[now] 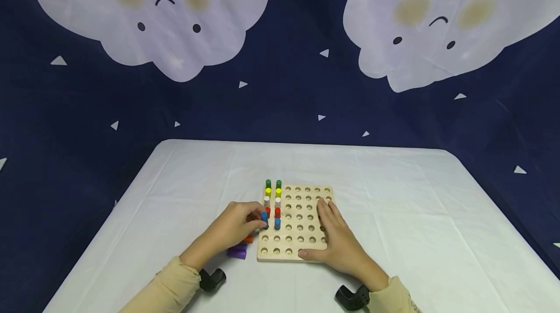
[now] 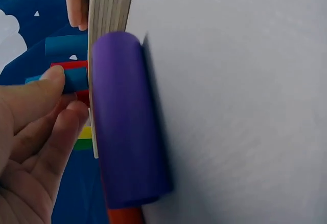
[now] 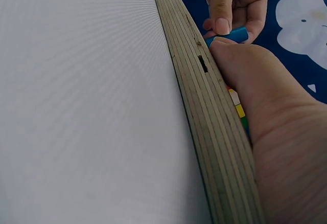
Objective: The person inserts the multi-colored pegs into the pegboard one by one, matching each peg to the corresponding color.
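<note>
A light wooden board [image 1: 294,252] with rows of round holes lies flat. Green, yellow, white and red pegs stand in pairs in its two left columns, with a blue peg [image 1: 277,224] below them in the second column. The left hand [image 1: 234,225] pinches another blue peg [image 1: 264,217] between thumb and fingers at the first column; the left wrist view shows this blue peg [image 2: 76,80] against the board. Fingers extended, the right hand [image 1: 339,242] rests on the board's right side, its thumb near the front edge.
Purple pegs [image 1: 236,253] and an orange peg [image 1: 248,239] lie on the white table [image 1: 393,206] left of the board. A purple peg [image 2: 127,121] looms large in the left wrist view. Behind the table hangs a dark blue cloth [image 1: 288,89] with clouds.
</note>
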The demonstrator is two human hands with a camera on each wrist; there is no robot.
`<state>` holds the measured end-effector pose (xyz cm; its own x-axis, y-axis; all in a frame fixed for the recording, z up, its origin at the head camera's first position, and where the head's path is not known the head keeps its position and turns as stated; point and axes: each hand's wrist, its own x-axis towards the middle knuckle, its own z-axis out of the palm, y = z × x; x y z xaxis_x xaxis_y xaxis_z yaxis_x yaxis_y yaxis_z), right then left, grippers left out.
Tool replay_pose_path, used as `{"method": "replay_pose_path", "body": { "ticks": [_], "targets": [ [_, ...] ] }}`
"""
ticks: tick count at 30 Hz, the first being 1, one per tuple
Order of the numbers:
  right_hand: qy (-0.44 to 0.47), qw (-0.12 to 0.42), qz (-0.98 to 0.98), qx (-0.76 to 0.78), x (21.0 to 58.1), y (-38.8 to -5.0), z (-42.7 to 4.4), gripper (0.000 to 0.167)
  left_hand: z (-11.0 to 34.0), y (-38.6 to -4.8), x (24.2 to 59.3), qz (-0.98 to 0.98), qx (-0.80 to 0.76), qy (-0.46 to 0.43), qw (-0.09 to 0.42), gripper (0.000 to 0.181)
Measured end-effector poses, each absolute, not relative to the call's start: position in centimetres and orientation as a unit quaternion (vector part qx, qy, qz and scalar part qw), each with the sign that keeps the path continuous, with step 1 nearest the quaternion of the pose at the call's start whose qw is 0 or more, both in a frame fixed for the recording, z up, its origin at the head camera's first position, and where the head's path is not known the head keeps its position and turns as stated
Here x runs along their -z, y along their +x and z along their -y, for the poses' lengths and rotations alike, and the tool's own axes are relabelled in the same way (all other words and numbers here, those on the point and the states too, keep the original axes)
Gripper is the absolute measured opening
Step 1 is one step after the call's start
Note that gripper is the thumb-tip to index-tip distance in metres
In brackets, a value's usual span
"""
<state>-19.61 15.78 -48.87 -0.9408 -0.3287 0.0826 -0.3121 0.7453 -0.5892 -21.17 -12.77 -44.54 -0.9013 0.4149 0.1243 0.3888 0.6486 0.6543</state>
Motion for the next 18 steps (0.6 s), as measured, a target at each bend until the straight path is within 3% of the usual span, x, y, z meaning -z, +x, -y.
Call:
{"method": "replay_pose_path", "body": {
  "ticks": [13,18],
  "targets": [
    [-0.174,0.016,-0.934,0.311,48.5,-19.6,-15.8,0.133,12.2,-20.9,44.5,-0.927,-0.295,0.232,0.020,0.021],
    [-0.175,0.017,-0.934,0.311,48.5,-19.5,-15.8,0.134,13.5,-20.9,44.2,-0.931,-0.304,0.200,0.047,0.025]
  ]
}}
